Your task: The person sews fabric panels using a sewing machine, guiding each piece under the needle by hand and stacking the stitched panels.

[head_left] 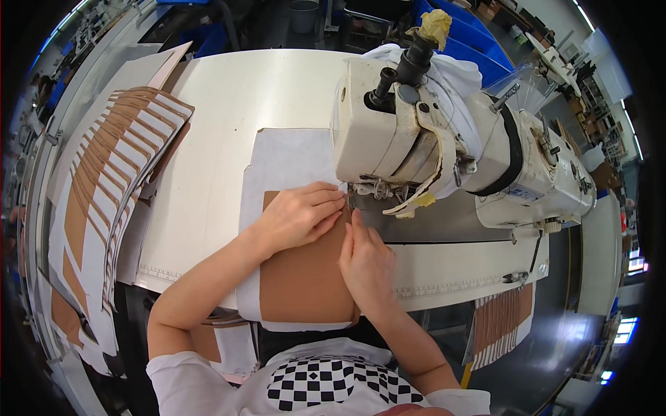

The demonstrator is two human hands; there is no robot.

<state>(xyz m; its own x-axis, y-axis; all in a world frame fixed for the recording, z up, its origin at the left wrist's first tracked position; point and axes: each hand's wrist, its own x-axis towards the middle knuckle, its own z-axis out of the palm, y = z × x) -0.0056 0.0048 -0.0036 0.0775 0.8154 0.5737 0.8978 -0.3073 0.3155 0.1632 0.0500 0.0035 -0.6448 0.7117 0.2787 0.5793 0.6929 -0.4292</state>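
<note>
A brown panel (305, 288), leather-like, lies on a larger white panel (281, 163) on the sewing table, its right edge running up to the needle area of a sewing machine (378, 142). My left hand (303, 216) rests flat on the upper part of the brown panel, fingers stretched toward the presser foot (352, 197). Along the right edge, my right hand (366, 260) grips the brown panel, index finger pointing up near the foot and the other fingers curled. What lies under the right fingers is partly hidden. The needle itself is too small to make out.
Overlapping brown and white panels (118, 159) fan out at the left. A similar striped stack (501, 322) hangs below the table's right end. More panels (232, 347) lie by my lap. Blue bins (479, 41) stand behind the machine; white cloth (447, 90) drapes over it.
</note>
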